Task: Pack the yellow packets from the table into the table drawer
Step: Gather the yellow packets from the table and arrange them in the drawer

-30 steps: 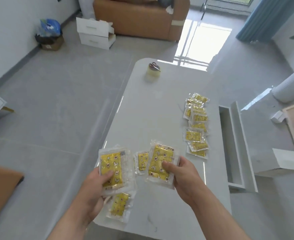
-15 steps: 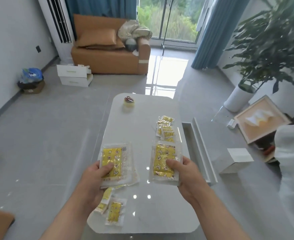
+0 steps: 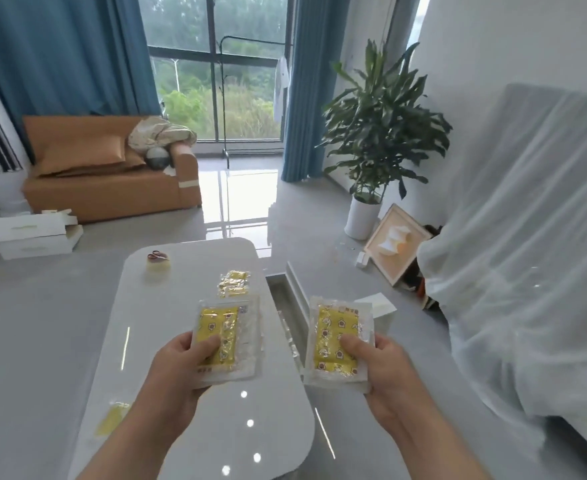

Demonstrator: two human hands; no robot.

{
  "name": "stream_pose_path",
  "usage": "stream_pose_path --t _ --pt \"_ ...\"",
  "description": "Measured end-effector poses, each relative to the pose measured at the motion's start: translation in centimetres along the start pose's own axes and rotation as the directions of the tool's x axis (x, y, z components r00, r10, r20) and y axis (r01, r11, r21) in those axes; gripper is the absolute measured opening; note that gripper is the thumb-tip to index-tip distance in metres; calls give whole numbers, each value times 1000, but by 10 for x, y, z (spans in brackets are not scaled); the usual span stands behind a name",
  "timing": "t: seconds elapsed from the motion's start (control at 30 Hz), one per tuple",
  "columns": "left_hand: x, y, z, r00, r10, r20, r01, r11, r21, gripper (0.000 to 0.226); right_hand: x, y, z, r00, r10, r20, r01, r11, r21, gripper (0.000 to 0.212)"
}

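Head view, one moment. L hand (image 3: 181, 370) grips a flat stack of yellow packets (image 3: 216, 320) in clear wrap. The thumb is clamped on the printed face and the fingers are curled beneath, mostly hidden. The stack is held level above the white table (image 3: 153, 323), near its right half. R hand (image 3: 387, 374) grips a second stack of packets (image 3: 335, 327) the same way, thumb pressed on top and fingertips wrapped round the right edge. This stack hangs past the table's right edge, beside the open drawer (image 3: 280, 292), which juts out from the table's right side; what it holds cannot be made out.

Further packets on the tabletop: a loose pile (image 3: 234, 282) at the far right, just beside the drawer, and a single packet (image 3: 112, 419) near the L forearm, blurred.

Misc.: tape roll (image 3: 158, 265) w/ scissors on it at the table's far end; tan sofa (image 3: 105, 174); potted plant (image 3: 378, 133); plastic-draped furniture (image 3: 527, 237) at right.
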State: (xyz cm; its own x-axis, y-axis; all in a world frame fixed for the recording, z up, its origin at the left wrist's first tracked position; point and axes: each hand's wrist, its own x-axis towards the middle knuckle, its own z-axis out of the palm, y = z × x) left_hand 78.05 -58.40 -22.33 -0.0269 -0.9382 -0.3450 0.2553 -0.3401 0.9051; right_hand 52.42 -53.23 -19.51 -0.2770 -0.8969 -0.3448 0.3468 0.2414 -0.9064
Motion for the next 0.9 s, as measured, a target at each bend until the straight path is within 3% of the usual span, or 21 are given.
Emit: stream_pose_path --t 0.27,0.47,0.7,0.9 --pt "-74 -49 148 990 -47 134 50 999 -15 13 -74 -29 -170 979 -58 -196 70 996 55 19" --pt "-90 -73 246 965 -90 247 74 994 75 17 -99 -53 -253 950 -88 -300 114 991 68 14" --pt "-56 -82 339 946 -86 313 63 995 82 12 -54 -88 -314 931 -98 -351 141 985 98 13" --pt "18 -87 407 954 -72 292 64 997 36 15 38 -127 -355 942 -84 -326 111 992 64 14"
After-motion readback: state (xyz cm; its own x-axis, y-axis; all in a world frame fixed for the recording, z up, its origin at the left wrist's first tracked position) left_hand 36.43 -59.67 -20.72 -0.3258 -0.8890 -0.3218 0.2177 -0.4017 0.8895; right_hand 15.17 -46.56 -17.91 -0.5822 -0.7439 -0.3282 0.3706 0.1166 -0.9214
